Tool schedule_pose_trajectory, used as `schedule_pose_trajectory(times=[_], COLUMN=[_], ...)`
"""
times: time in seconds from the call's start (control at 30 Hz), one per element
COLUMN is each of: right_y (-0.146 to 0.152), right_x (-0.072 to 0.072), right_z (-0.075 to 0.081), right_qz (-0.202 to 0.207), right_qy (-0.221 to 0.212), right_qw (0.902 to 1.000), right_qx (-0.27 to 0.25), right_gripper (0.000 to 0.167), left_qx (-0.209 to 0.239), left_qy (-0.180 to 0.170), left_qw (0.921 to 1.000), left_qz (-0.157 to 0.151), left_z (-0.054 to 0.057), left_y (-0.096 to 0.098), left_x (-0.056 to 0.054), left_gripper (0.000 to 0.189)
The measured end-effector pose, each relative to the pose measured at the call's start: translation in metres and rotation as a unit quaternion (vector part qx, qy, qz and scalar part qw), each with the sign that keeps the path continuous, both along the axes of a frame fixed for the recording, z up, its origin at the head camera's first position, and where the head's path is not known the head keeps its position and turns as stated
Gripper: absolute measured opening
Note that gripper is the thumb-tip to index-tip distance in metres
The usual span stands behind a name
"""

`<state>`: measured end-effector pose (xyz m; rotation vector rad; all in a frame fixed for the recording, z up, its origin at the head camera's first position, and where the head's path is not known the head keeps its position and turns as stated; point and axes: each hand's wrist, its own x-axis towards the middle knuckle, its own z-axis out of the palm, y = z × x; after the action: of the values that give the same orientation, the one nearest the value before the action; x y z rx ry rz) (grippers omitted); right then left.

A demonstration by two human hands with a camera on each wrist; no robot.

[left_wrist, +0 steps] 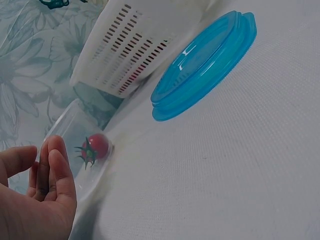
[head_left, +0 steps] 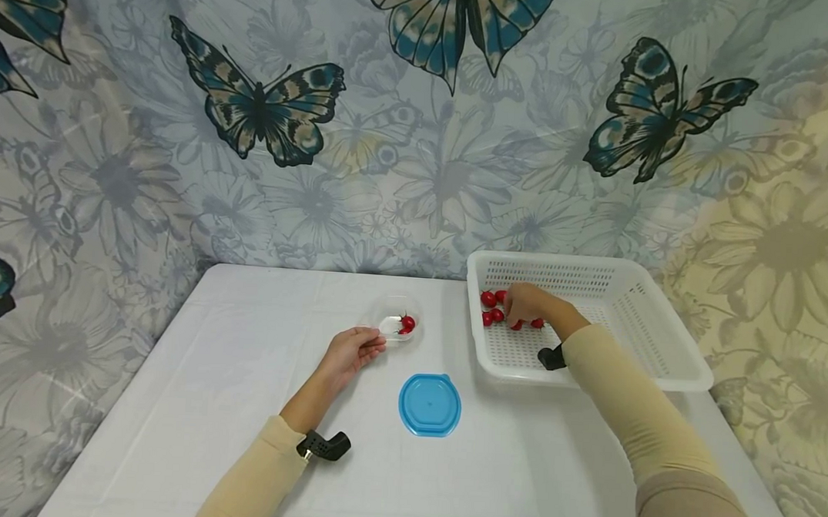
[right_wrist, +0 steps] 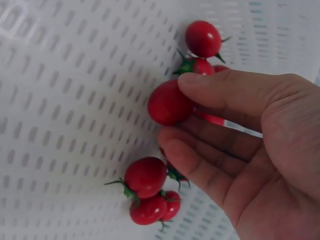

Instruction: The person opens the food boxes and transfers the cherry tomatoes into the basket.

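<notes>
A small clear plastic container (head_left: 386,327) stands on the table with red cherry tomatoes (head_left: 407,323) inside. My left hand (head_left: 349,354) holds its near left rim, thumb and fingers right at the edge. In the left wrist view, one tomato (left_wrist: 96,146) with a green stem shows through the clear wall, beyond the fingers. Inside the white basket, my right hand (right_wrist: 250,130) pinches a cherry tomato (right_wrist: 170,103) between thumb and fingers. Several other cherry tomatoes (right_wrist: 145,177) lie around that hand on the slotted basket floor, some partly hidden by the fingers.
The white perforated basket (head_left: 673,355) stands at the back right of the table. A blue lid (head_left: 430,405) lies on the white tablecloth (head_left: 228,374) between the two arms. Butterfly-patterned fabric (head_left: 445,183) hangs behind the table.
</notes>
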<state>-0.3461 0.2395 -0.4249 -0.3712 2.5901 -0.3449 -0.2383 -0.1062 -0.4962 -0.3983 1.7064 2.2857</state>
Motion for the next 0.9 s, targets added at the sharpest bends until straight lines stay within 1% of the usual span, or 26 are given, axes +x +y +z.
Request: schedule_pose_trajectory(times=[0.1,0.2,0.4,0.47,0.57,0.7,0.83,0.9], right_y=[-0.002,-0.003,-0.005,-0.005,-0.005,-0.009,-0.019,-0.026], right_x=[0.002,0.002,0.004,0.004,0.004,0.003,0.0,-0.001], right_z=[-0.004,-0.004,0.005,0.009,0.017,0.03,0.046,0.052], right_qz=[0.01,0.007,0.008,0.011,0.023,0.049,0.074,0.075], right_qy=[-0.007,-0.016,-0.031,-0.026,-0.007,0.035,0.075,0.084], right_qw=[0.9998,0.9997,0.9994,0.9996,0.9997,0.998,0.9941,0.9931], right_qx=[0.017,0.019,0.011,0.008,0.009,0.019,0.027,0.034], right_gripper=[0.006,0.005,0.008,0.01,0.013,0.019,0.025,0.025], left_qx=[-0.002,-0.004,-0.007,-0.007,-0.003,-0.001,0.0,0.002], left_qy=[-0.002,0.0,0.002,0.002,0.002,0.002,-0.002,-0.003], left_qw=[1.0,1.0,1.0,1.0,1.0,1.0,1.0,1.0], left_qz=[-0.001,-0.002,-0.003,-0.004,-0.004,-0.002,-0.001,-0.003], left_z=[0.0,-0.001,-0.001,-0.001,-0.001,-0.001,0.0,0.0], left_y=[0.0,0.0,-0.001,-0.001,-0.001,0.0,0.0,-0.001], left_x=[0.0,0.0,0.0,0.0,-0.001,0.0,0.0,0.0], left_gripper=[0.02,0.023,0.03,0.03,0.029,0.026,0.022,0.023])
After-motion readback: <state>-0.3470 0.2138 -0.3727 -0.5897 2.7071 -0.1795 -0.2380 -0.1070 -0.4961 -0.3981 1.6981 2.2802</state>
